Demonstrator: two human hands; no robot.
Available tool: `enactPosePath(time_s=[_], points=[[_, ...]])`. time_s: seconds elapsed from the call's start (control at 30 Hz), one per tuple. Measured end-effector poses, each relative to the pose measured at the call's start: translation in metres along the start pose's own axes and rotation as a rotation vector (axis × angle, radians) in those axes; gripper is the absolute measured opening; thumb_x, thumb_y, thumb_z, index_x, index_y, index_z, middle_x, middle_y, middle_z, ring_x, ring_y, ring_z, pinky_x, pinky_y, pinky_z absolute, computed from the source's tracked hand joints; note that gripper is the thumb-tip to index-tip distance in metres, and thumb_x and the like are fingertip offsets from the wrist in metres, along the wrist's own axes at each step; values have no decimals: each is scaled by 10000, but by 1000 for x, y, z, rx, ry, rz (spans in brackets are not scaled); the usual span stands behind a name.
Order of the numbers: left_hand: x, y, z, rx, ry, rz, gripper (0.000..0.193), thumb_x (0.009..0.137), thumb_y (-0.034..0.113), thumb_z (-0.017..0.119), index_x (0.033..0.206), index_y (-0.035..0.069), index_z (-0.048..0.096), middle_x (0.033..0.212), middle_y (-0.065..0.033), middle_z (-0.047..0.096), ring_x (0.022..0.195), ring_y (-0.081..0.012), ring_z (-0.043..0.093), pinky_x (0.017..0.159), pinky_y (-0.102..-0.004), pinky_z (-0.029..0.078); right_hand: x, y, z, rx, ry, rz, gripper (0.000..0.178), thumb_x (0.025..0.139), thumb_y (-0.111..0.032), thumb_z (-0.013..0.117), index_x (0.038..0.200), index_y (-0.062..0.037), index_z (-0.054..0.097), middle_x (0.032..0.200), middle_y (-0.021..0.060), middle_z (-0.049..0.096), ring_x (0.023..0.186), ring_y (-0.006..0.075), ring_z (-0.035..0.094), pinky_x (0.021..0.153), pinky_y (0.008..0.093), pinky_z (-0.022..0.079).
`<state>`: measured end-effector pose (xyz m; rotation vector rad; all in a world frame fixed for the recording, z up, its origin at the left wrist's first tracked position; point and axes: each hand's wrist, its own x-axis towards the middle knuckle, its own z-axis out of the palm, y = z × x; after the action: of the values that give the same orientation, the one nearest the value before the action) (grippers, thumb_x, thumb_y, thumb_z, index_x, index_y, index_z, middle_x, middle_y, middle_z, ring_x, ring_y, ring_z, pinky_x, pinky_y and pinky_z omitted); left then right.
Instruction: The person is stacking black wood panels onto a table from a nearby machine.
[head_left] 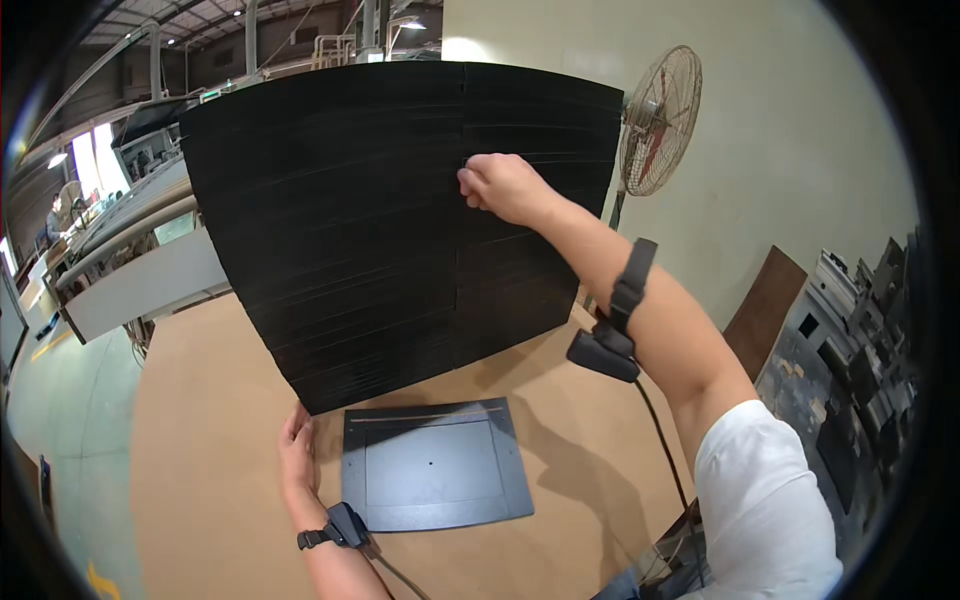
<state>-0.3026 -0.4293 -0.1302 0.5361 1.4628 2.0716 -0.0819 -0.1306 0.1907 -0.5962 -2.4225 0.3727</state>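
A large black sheet [330,230], scored with long thin slits, stands tilted up on the brown tabletop. At its lower left corner is my left hand [297,450], fingers closed around the edge and partly hidden by it. My right hand [505,188] is raised to the upper middle of the sheet, beside a vertical row of slits. Its fingers are curled tight against the black surface, and whatever they pinch is hidden. Flat on the table below the sheet lies a smaller dark grey rectangular panel [430,470] with a framed middle and a small hole.
The brown tabletop [205,400] spreads under both pieces. Behind the sheet at right stands a caged fan [660,125] by a pale wall. Stacked dark panels [860,340] and a brown board [765,310] are at far right. A long machine [140,230] is at left.
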Motion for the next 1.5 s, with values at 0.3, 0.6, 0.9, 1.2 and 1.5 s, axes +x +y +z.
enactPosePath(time_s=[0.3,0.6,0.9,1.2,1.5], points=[[22,-19,-13,-58,-35,48,496,941,66,470,1416,-21,355,1464,-159,363,1341,-259,377,1102,-363,325,-38,4,-2,60,118,-130,241,937,-238,502,870,-41,625,742,85,665,706,239,656,676,344,511],[15,-21,-14,-29,7,31,481,929,42,492,1391,-43,387,1431,-190,402,1322,-269,406,1084,-348,350,-36,39,-18,-569,549,-391,754,819,-242,674,1429,-24,290,1496,176,281,1389,357,261,1107,489,273],[18,-18,-10,-119,-17,53,491,933,69,508,1395,-40,381,1435,-176,403,1337,-262,385,1097,-348,329,-16,25,23,-651,399,-228,767,874,-330,613,1471,-49,223,1559,145,114,1435,366,123,1102,603,205],[14,-16,-11,-104,-17,43,494,934,68,496,1396,-52,367,1437,-190,391,1344,-265,373,1111,-363,318,2,1,-12,-594,568,-345,755,875,-368,613,1449,-21,267,1543,167,161,1427,371,154,1094,580,234],[20,-19,-18,-88,-7,1,493,939,93,507,1395,-40,375,1436,-189,392,1345,-276,373,1115,-370,312,14,10,-21,-670,274,-362,674,915,-350,559,1460,-84,264,1557,102,162,1426,336,177,1079,601,263]])
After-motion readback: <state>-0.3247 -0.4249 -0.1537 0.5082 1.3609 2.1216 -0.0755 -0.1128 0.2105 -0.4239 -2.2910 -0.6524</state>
